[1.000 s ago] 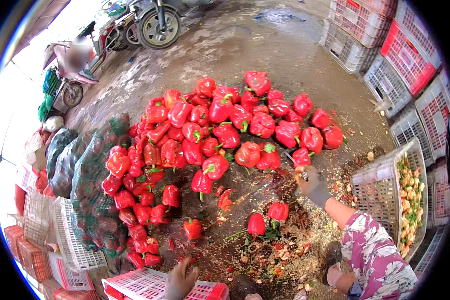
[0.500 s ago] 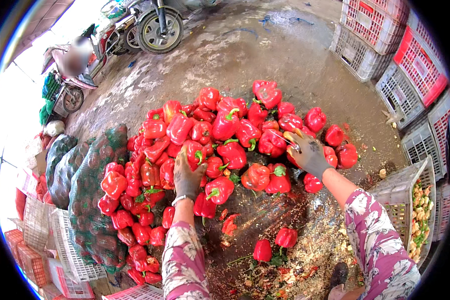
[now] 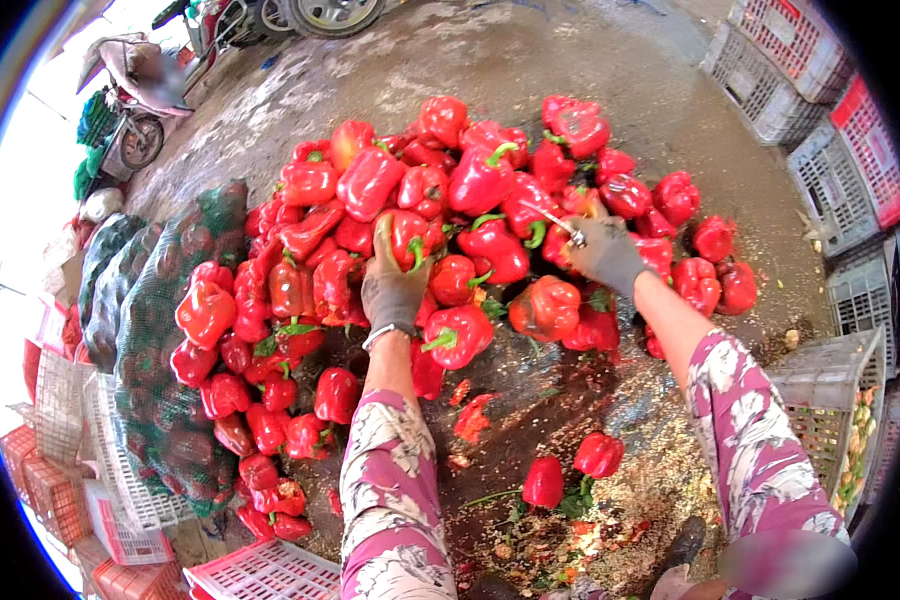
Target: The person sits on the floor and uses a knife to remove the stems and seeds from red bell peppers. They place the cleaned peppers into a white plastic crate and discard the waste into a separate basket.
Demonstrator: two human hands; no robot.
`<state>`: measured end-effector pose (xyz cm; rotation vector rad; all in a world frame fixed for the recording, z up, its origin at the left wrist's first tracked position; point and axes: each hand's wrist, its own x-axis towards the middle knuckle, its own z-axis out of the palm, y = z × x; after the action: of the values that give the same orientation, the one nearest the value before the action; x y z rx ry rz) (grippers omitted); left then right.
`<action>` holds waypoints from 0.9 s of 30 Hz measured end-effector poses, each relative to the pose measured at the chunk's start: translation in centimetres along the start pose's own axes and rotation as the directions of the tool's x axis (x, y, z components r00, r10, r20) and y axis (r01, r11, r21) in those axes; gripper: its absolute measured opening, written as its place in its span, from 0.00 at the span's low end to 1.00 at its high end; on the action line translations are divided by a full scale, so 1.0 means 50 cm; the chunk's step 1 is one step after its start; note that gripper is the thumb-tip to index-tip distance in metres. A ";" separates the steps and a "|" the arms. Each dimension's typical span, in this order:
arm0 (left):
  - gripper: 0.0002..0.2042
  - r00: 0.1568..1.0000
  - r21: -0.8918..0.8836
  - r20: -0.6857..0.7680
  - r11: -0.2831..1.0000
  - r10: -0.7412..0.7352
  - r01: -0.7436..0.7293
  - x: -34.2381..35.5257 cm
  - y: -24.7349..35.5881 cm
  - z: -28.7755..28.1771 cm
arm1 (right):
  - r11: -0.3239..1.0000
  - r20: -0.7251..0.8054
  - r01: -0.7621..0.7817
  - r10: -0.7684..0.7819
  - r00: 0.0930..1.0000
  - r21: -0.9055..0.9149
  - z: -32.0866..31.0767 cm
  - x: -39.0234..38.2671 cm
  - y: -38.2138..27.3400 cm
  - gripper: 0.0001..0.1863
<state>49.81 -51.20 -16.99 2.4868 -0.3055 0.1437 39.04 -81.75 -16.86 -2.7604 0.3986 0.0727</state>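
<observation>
A large heap of red bell peppers (image 3: 365,180) lies on the floor in front of me. My left hand (image 3: 394,280), in a dark glove, has its fingers round a red pepper (image 3: 410,232) with a green stem, among the others. My right hand (image 3: 602,245), also gloved, is closed on a thin-bladed knife (image 3: 548,216) over the right part of the heap, pointing up and left. Two loose peppers (image 3: 542,484) lie lower down among seeds and scraps.
Green mesh sacks of peppers (image 3: 170,360) line the left, beside stacked crates (image 3: 42,470). More crates (image 3: 830,180) stand at the right, with a crate of trimmings (image 3: 810,420) nearer. A pink and white crate (image 3: 260,570) is at the bottom. Parked two-wheelers (image 3: 135,90) stand behind.
My left hand has come up from above the lower crate onto the heap and taken hold of a pepper. My right hand has moved up with the knife. The view has shifted.
</observation>
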 end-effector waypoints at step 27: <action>0.40 0.940 -0.033 0.090 0.944 0.330 -0.328 0.116 0.224 0.083 | 0.986 -0.178 -0.142 0.156 0.972 0.093 -0.030 -0.189 0.192 0.19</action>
<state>52.71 -63.47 -12.88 2.4104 -0.7604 0.1590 27.27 -88.40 -17.70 -2.6626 0.6434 -0.1602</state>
